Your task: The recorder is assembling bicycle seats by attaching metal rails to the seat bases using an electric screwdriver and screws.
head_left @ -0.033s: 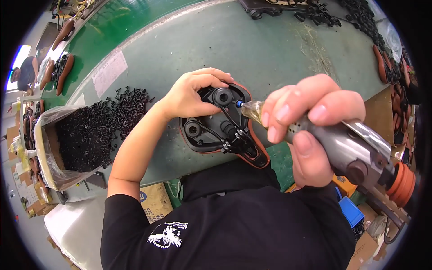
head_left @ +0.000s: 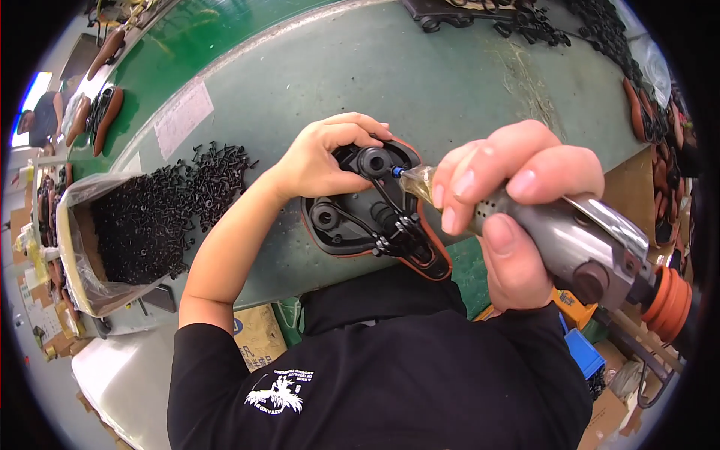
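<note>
A bicycle saddle [head_left: 346,246] lies upside down on the green worktop, its black underside up and a brown edge showing around it. My left hand [head_left: 319,157] is closed over its far rim, fingers on the outer side and thumb across the inside, near a round black elastomer mount [head_left: 374,162]. In my right hand [head_left: 517,180] is a grey metal power screwdriver [head_left: 581,247], gripped by its body. Its blue-ringed tip [head_left: 397,172] points left and reaches the saddle just beside that mount; whether it touches a screw is too small to tell. A second mount [head_left: 325,216] sits at lower left.
Left of my left arm, a plastic-lined box [head_left: 71,262] spills black screws [head_left: 217,176] onto the worktop [head_left: 300,82]. A paper sheet [head_left: 184,120] lies beyond them. Black metal parts [head_left: 529,26] sit at the far edge. More saddles [head_left: 637,109] stand at right, near a blue bin [head_left: 583,352].
The saddle and my left hand have shifted very slightly to the right. My right hand with the screwdriver has moved a little left.
</note>
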A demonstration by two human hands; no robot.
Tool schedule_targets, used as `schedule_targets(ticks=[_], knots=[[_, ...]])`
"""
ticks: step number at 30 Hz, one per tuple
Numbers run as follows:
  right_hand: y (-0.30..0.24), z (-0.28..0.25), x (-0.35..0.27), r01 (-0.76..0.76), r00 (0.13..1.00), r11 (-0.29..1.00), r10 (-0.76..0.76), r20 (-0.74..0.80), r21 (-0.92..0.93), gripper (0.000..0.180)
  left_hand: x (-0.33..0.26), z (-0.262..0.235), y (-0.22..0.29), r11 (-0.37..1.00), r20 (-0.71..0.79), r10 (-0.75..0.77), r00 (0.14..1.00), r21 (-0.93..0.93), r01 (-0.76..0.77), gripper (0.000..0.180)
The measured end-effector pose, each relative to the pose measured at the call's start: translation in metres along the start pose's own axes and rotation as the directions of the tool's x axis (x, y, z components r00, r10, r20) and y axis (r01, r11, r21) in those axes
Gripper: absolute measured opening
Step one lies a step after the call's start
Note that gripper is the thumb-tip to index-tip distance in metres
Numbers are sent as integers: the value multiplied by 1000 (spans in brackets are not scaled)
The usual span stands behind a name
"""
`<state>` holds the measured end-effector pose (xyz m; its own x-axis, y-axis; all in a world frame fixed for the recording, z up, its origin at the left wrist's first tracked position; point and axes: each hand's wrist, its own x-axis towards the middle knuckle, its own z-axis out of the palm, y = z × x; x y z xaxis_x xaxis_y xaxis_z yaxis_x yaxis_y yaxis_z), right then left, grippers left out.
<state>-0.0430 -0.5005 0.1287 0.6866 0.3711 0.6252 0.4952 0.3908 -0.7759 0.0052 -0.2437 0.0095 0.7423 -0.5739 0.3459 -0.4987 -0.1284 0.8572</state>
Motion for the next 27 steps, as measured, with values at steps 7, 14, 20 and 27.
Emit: schedule_targets(ticks=[7, 14, 20, 27], knots=[[12, 20, 7, -129, 991, 987, 132, 26, -92, 27, -4, 13, -6, 997, -4, -37, 999, -63, 36, 45], [44, 34, 10, 3, 991, 984, 21, 135, -178, 33, -7, 20, -18, 989, -22, -21, 1000, -145, 18, 37], [53, 41, 12, -84, 988, 989, 98, 117, -118, 28, -15, 24, -25, 990, -89, 28, 996, -137, -40, 35], [55, 41, 20, -215, 975, 967, 221, 30, -136, 25, -6, 22, -20, 992, -102, -26, 994, -122, 14, 37]])
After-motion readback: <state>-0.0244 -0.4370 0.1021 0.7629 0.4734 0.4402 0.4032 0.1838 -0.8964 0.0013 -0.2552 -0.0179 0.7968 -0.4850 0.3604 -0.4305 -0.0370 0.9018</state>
